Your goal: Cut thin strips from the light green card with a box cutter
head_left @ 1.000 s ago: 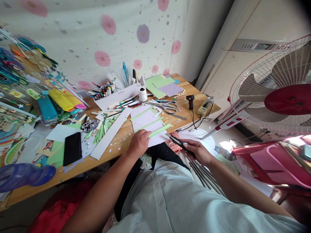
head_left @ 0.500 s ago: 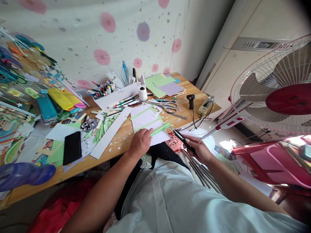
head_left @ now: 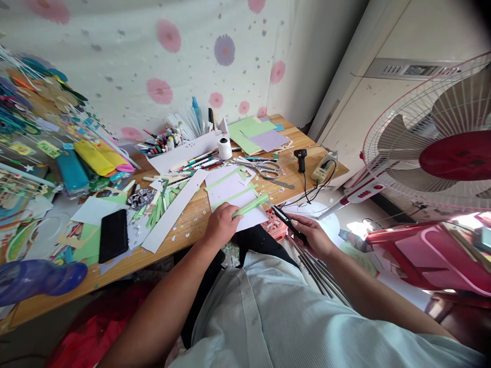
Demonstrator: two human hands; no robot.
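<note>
Left hand (head_left: pixel 221 224) is lying knuckles-up at the wooden table's (head_left: pixel 192 214) near edge, fingers pinching a green paper strip (head_left: pixel 250 205) against white paper (head_left: pixel 236 197); right hand (head_left: pixel 312 234) is gripping a black utility knife (head_left: pixel 284 221), blade pointing toward the strip

Left hand (head_left: pixel 220 225) on green strip (head_left: pixel 249 206) at desk (head_left: pixel 126 266) front edge; right hand (head_left: pixel 312 235) with black knife (head_left: pixel 284 221) off edge, free air around. Bare wood strip along front edge left of left hand. Blocking left: phone (head_left: pixel 113 235), long white strip (head_left: pixel 174 209). Blocking behind: scissors (head_left: pixel 264 168), tape roll (head_left: pixel 224 148), pen pile (head_left: pixel 192 164). Right flank: fan (head_left: pixel 433 143), glue gun (head_left: pixel 302 159) cord trailing off desk edge.
</note>
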